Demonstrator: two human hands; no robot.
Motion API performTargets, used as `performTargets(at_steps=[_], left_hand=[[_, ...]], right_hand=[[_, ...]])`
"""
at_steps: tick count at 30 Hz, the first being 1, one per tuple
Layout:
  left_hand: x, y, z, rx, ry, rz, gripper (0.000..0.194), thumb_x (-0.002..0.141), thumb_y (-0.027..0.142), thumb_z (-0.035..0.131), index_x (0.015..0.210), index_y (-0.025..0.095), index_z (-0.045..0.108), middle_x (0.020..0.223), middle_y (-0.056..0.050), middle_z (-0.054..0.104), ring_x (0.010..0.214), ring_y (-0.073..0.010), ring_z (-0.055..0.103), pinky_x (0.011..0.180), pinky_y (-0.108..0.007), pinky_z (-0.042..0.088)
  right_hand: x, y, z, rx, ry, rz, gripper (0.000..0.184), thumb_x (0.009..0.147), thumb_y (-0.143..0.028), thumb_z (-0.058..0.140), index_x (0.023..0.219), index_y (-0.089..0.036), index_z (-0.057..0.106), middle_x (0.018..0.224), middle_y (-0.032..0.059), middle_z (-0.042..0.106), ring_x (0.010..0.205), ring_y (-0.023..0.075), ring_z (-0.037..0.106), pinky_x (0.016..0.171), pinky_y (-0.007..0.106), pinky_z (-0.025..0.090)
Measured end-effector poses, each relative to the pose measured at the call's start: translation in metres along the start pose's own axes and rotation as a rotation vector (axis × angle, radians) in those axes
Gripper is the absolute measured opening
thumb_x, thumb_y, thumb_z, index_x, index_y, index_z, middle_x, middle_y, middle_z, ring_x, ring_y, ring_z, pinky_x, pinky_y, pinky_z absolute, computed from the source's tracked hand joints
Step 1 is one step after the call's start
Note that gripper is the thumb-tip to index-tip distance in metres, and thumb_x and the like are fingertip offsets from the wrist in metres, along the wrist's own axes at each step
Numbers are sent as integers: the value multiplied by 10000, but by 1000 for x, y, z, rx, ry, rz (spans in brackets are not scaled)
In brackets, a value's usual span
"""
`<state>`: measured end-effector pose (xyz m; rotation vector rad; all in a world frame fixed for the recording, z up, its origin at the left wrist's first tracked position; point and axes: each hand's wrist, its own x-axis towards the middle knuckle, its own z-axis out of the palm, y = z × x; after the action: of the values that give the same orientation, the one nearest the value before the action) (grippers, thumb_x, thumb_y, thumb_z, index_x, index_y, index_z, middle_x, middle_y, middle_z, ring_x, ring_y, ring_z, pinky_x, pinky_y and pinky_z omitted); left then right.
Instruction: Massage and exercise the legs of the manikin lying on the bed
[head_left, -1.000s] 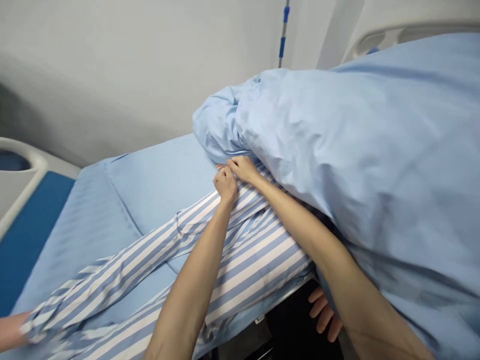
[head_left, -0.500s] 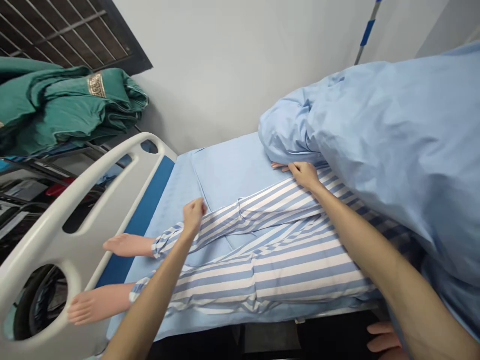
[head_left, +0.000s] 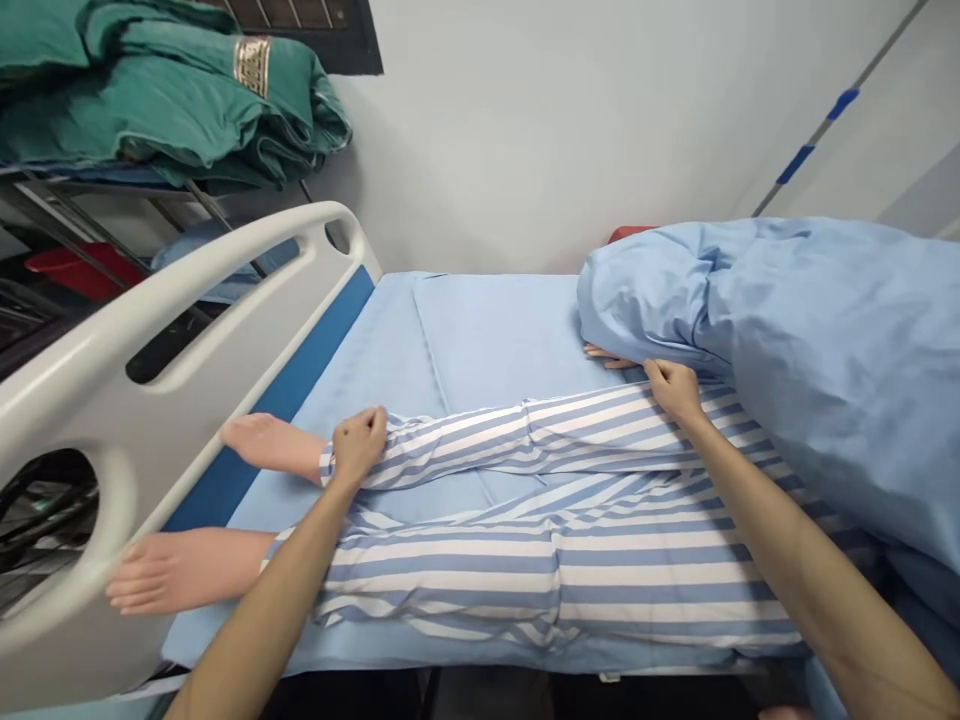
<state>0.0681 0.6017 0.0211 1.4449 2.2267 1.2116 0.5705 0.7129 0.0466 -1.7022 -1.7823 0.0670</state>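
A figure in blue-and-white striped trousers (head_left: 525, 520) lies on a bed with a light blue sheet (head_left: 480, 330). Its bare feet (head_left: 180, 570) point toward the white footboard (head_left: 150, 300). My left hand (head_left: 358, 442) is closed on the hem of the far trouser leg near the ankle. My right hand (head_left: 675, 390) is closed on the striped cloth higher up, at the edge of the light blue quilt (head_left: 810, 340) that covers the upper body. Another hand (head_left: 609, 357) of the figure peeks from under the quilt.
Green folded blankets (head_left: 172, 90) are stacked on a metal rack behind the footboard at the left. A grey wall runs along the far side of the bed. A pole with blue bands (head_left: 817, 150) leans at the upper right.
My left hand slid from the waist area down the far trouser leg to its hem near the ankle. My view swung left, bringing the footboard and feet into sight. My right hand kept its hold.
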Motion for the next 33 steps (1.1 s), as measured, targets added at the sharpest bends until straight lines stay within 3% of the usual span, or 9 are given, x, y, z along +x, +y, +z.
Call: performTargets(at_steps=[3,5,8,12,15,19,24,29,33], left_hand=[[-5,-4,9,134,12,-11,377,824,340,406,479,193,361,475,-5,389,532,-125,361,570,-275,234],[-6,-4,10,157,1,-21,378,842,340,393,494,193,401,500,-18,447,553,-136,391,575,-277,222],[-6,-5,9,210,-24,-23,363,851,344,404,532,197,496,568,-41,550,588,-155,440,581,-279,207],[-8,-7,11,241,-22,-28,357,869,331,396,587,203,576,634,-62,619,615,-169,489,586,-279,203],[-9,-12,12,229,-25,-5,354,879,344,397,610,196,574,639,-63,618,600,-161,476,584,-280,202],[-7,-10,6,101,5,2,358,881,345,386,578,188,493,578,-30,550,568,-135,421,575,-270,228],[3,15,-1,-214,62,-52,393,846,353,408,491,190,369,466,25,355,511,-104,364,555,-257,279],[-1,21,21,-243,55,-117,363,825,318,426,491,187,370,473,25,340,521,-102,323,545,-270,257],[-6,8,35,-168,39,-84,339,831,314,428,520,181,399,500,15,375,545,-110,324,554,-276,235]], right_hand=[[0,-16,-3,-117,-73,38,439,874,-435,409,492,-220,373,507,52,468,536,162,393,571,329,250],[-2,-47,4,-116,-113,28,419,874,-420,420,508,-217,441,528,68,511,552,172,422,572,323,266],[-18,-132,38,53,-117,-79,425,894,-414,377,529,-207,446,535,41,499,563,154,430,579,287,292],[-66,-277,115,364,-236,-236,466,940,-425,314,553,-195,434,543,-2,463,543,116,403,579,243,292],[-102,-345,166,420,-364,-245,441,952,-412,354,593,-194,490,573,-8,509,569,116,425,602,235,295],[-123,-358,195,467,-417,-155,418,961,-388,364,623,-195,517,617,-6,553,605,119,449,620,232,303],[-115,-346,194,624,-415,-69,470,964,-436,326,568,-193,401,560,-26,461,588,110,422,587,224,302],[-116,-347,197,745,-393,23,458,952,-459,301,605,-191,431,592,-27,515,615,109,467,582,201,347],[-115,-349,197,620,-401,38,461,936,-489,298,638,-203,502,696,-41,643,683,115,531,593,195,354]])
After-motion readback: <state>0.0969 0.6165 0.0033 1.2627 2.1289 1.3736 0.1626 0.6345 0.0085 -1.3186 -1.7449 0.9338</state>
